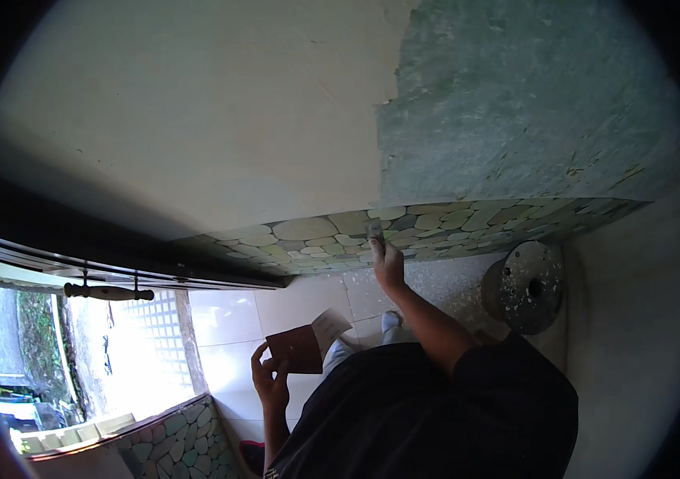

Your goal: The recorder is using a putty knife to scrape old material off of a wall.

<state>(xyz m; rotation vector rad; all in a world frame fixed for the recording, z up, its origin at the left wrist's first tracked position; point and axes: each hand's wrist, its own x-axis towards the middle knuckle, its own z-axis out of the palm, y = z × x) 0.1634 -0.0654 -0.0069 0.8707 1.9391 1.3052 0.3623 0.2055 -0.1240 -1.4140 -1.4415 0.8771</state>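
My left hand (270, 379) is closed on the edge of a reddish-brown sheet (294, 351), which looks like sandpaper. A pale flap (329, 328) with faint marks curls out from its right side. Farther forward, my right hand (388, 266) is closed round a small scraper (375, 230) with a greyish blade. Its handle is hidden in my fingers. The blade lies over the stone-patterned band (308, 231) low on the wall; whether it touches cannot be told. Above the band, the wall is smooth and pale (220, 104) on the left, rough grey-green (515, 104) on the right.
A speckled spool-shaped stand (533, 287) stands on the right beside the wall. White specks litter the tiled floor (444, 287) near it. On the left a door with a wooden handle (108, 293) opens to bright outdoors. A pink-rimmed dark object (253, 455) sits near my left forearm.
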